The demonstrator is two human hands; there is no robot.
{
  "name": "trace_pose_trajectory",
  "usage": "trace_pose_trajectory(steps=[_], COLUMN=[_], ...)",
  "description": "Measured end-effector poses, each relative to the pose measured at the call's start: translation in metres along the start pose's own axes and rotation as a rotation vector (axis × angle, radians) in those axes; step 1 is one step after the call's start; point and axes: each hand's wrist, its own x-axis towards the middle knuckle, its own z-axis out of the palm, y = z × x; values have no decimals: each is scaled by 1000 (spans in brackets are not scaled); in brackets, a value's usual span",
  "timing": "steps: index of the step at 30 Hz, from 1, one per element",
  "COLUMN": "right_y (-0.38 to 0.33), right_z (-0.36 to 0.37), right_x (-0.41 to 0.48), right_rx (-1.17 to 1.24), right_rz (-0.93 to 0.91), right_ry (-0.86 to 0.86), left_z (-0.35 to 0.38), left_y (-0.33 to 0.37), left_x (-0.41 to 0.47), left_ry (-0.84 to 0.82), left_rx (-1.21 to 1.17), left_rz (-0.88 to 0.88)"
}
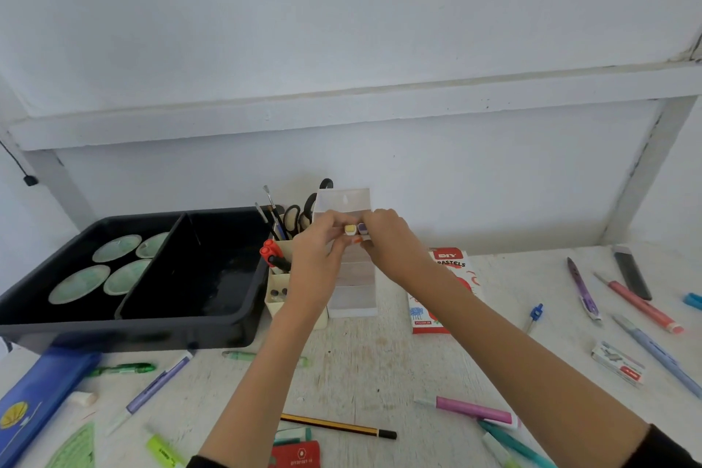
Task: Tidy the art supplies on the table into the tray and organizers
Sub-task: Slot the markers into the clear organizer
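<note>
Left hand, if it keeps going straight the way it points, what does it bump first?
Probably the clear drawer tower right behind it. The left hand, pinching a yellow-tipped piece, points away toward it; how near is unclear. The right hand pinches a purple-tipped piece.

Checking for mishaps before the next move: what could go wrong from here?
1. The left hand pinches a yellow piece and the right hand a purple piece, above the table. A loose grip could drop either into the clutter.
2. Both hands work right in front of the tall, narrow drawer tower. A push might tip it or knock the pen holder beside it.
</note>
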Motion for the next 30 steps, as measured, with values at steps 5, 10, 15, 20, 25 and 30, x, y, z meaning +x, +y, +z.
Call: trace_pose_trajectory(steps=[5,10,15,20,25,30], right_y=[1,3,-3,-6,-7,-4], right_z=[-3,-18,-24,-19,-10,-4], right_x=[1,-2,-8,-3,-2,-2], right_rx=[9,-40,-9,25,-39,-43], right_rz=[-6,9,13,55,53,47], right_ry=[-19,35,22,-40,-70,-46], left_z=[4,6,6,8,6,-2], left_y=[-10,-15,-14,-14,-12,-2], left_x=[7,11,14,13,13,13], left_ry=[-26,-63,-76,-51,-51,-103], left_rx=[23,82,80,67,72,64], left_rz=[-8,-12,-11,-38,-28,19])
